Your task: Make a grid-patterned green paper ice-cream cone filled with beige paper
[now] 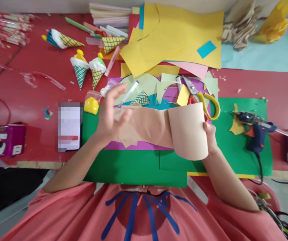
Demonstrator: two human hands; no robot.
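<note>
Nearest the person, a green sheet (pixel 134 167) is lying under both forearms, apparently serving as a work mat. Just beyond it, the right hand (pixel 211 137) is gripping a tan paper roll (pixel 189 132) by its outer end: the thumb is pressing the edge, while the other fingers are hiding behind it. That hold is probably keeping the roll tilted and steady, with the tan strip (pixel 149 125) extending from it toward the left fingers.

The left hand (pixel 109 117) is hovering over the strip's far end, its fingers standing apart and gripping nothing; whether the heel of the hand is touching the paper I cannot tell. Both forearms are angling outward, elbows wide, leaving the strip exposed between them.

Beyond the right fingers, scissors (pixel 191 86) are resting near the roll, seemingly within easy reach, and a glue gun (pixel 258 135) is lying farther to their right. A phone (pixel 70 129) is lying left of the left fingers. Past those fingers, paper cones (pixel 80 72) are lying on the red bench (pixel 249 85), and yellow sheets (pixel 181 30) are covering its far side.
</note>
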